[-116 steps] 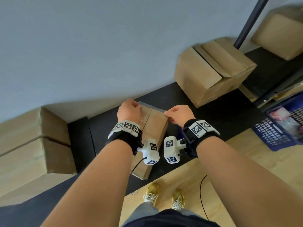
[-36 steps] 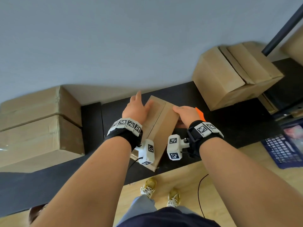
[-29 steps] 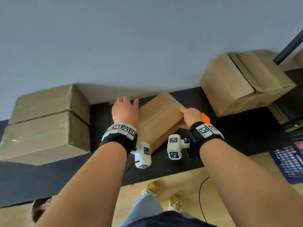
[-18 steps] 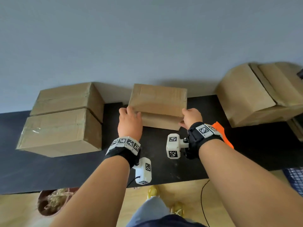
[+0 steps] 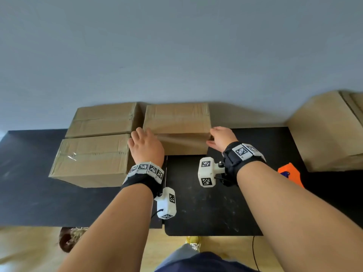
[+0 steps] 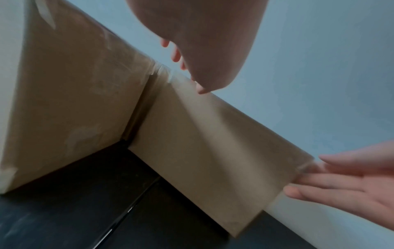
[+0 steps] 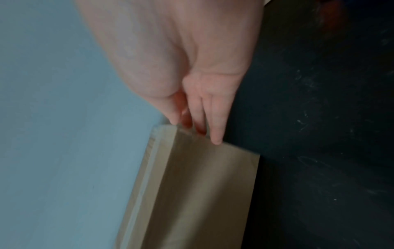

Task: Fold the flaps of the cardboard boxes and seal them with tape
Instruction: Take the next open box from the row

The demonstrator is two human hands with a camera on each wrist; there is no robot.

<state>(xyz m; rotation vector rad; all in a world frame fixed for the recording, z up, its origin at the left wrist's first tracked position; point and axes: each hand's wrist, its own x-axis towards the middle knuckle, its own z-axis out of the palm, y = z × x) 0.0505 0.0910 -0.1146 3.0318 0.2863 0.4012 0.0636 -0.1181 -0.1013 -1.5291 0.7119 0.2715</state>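
A sealed cardboard box (image 5: 176,118) with clear tape over its top stands on the black table (image 5: 212,209) against the wall. My left hand (image 5: 145,147) lies at its near left corner, and its fingertips (image 6: 201,90) touch the box's (image 6: 202,151) top edge. My right hand (image 5: 221,138) is at the near right corner. Its straight fingers (image 7: 215,121) lie against the box's (image 7: 202,185) right end, and the left wrist view shows the same hand (image 6: 349,178). Neither hand curls round anything.
Two taped boxes stand just left of it, one at the back (image 5: 104,119) and one in front (image 5: 92,160), which the left wrist view shows close by (image 6: 64,101). An orange tape dispenser (image 5: 289,172) lies at the right, before a larger box (image 5: 330,134). A wall is behind.
Both hands turned the box and slid it back and left to the wall, next to the two taped boxes. The view has swung left with it.
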